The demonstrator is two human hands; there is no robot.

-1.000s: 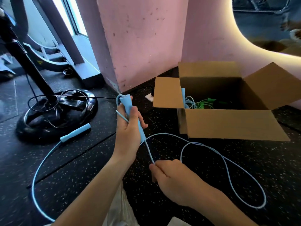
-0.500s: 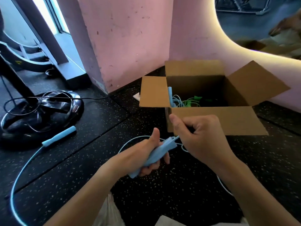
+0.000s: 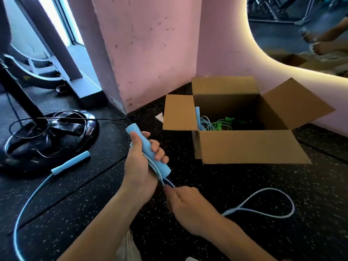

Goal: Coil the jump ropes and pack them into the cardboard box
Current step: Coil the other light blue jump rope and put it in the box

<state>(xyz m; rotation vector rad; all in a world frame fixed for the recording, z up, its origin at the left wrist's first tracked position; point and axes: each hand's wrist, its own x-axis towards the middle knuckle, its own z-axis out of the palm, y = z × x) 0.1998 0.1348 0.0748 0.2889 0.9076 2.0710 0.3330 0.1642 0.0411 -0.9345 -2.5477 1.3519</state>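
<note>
Jump-rope handle [image 3: 148, 151]: my left hand [image 3: 140, 166] is wrapped around it, long axis running 11 to 5 o'clock; my right hand [image 3: 185, 206] pinches the cord [image 3: 263, 211] at 5 o'clock.

A person's left hand [image 3: 140, 166] grips a light-blue jump rope handle [image 3: 147, 150] tilted over black speckled flooring [image 3: 244, 194], while the right hand [image 3: 185, 204] pinches the rope [image 3: 263, 210] just below it. The second handle [image 3: 70, 162] lies beside a black stand base [image 3: 47, 136]. An open cardboard box [image 3: 248, 147] near a pink wall [image 3: 150, 53] holds blue and green ropes [image 3: 216, 125].
</note>
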